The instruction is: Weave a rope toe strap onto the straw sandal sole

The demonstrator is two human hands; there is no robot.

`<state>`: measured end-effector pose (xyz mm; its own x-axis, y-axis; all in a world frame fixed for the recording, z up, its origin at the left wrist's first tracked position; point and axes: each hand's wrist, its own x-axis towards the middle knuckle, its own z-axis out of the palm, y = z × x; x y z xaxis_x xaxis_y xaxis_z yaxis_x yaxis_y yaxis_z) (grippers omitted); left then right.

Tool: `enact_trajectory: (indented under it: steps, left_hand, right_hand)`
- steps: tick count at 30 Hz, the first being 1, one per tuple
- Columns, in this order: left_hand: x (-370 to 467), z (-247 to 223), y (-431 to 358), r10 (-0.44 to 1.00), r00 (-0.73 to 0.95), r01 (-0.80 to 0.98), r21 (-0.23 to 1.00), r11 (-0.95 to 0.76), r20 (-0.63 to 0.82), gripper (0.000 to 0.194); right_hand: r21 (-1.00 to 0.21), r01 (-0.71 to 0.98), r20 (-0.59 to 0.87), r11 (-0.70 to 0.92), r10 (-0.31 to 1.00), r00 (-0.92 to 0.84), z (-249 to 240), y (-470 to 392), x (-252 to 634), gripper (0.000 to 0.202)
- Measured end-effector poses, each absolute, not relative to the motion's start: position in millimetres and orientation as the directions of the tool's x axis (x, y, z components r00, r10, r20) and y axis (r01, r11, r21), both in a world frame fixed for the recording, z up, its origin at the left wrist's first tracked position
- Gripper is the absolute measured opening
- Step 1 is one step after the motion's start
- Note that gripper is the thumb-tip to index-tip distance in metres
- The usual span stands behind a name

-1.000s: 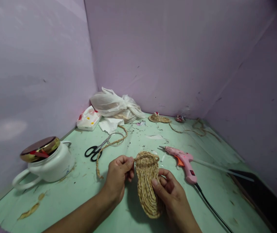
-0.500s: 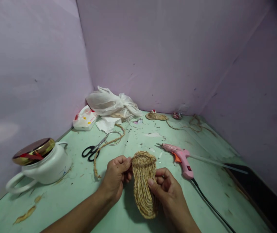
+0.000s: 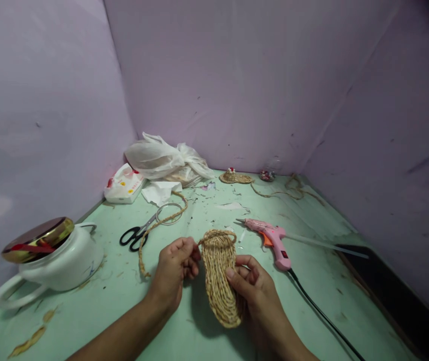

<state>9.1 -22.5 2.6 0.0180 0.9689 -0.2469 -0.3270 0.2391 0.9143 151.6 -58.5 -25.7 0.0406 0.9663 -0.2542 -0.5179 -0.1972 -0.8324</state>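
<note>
My right hand (image 3: 257, 288) grips the right edge of a small woven straw slipper (image 3: 222, 286), thumb on its top face. The slipper is held tilted above the table, with its rounded end toward me. Across its far end lies a braided straw cord (image 3: 220, 232), which bulges out in a small loop at the right corner. My left hand (image 3: 178, 268) is closed in a pinch at the far left corner, thumb and forefinger on the end of this cord. The fingertips partly hide that end.
Right of the slipper lies a pink glue gun (image 3: 274, 238) with its black cable. Scissors (image 3: 137, 235), a wire ring and a loose braided cord (image 3: 141, 260) lie left. A white enamel pot (image 3: 63, 260) stands far left. Behind are a plastic bag (image 3: 157, 158) and another slipper (image 3: 237, 177).
My left hand has drawn slightly away from the slipper with the cord end. The cord at the far end now shows as a loop. The whole view has shifted a little.
</note>
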Motion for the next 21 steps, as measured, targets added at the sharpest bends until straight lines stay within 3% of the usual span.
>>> enact_trajectory:
  steps: [3, 7, 14, 18, 21]
  left_hand:
    - [7.1, -0.1, -21.1, 0.971, -0.067, -0.305, 0.931, 0.198, -0.228, 0.027]
    - [5.8, -0.4, -20.2, 0.972, -0.209, -0.115, 0.99, 0.086, -0.109, 0.023]
    - [9.4, 4.3, -27.9, 0.993, -0.106, 0.071, 0.997, -0.037, 0.044, 0.025]
    - [9.5, 2.3, -27.8, 0.981, -0.183, 0.063, 0.996, -0.057, 0.068, 0.032]
    - [9.7, 0.8, -26.0, 0.977, -0.207, 0.1, 0.994, -0.036, 0.056, 0.025]
  right_hand:
    - [-0.833, -0.515, -0.278, -0.203, 0.958, 0.073, -20.8, -57.8, 152.4, 0.042]
    - [-0.878, -0.438, -0.265, -0.193, 0.958, 0.108, -13.6, -57.0, 151.8, 0.041]
    - [-0.908, -0.396, -0.179, -0.135, 0.981, 0.076, -22.9, -55.2, 151.1, 0.036]
    - [-0.898, -0.417, -0.17, -0.139, 0.985, 0.038, -31.1, -54.9, 152.7, 0.033]
    - [-0.899, -0.408, -0.185, -0.159, 0.982, 0.025, -31.3, -54.4, 153.2, 0.034]
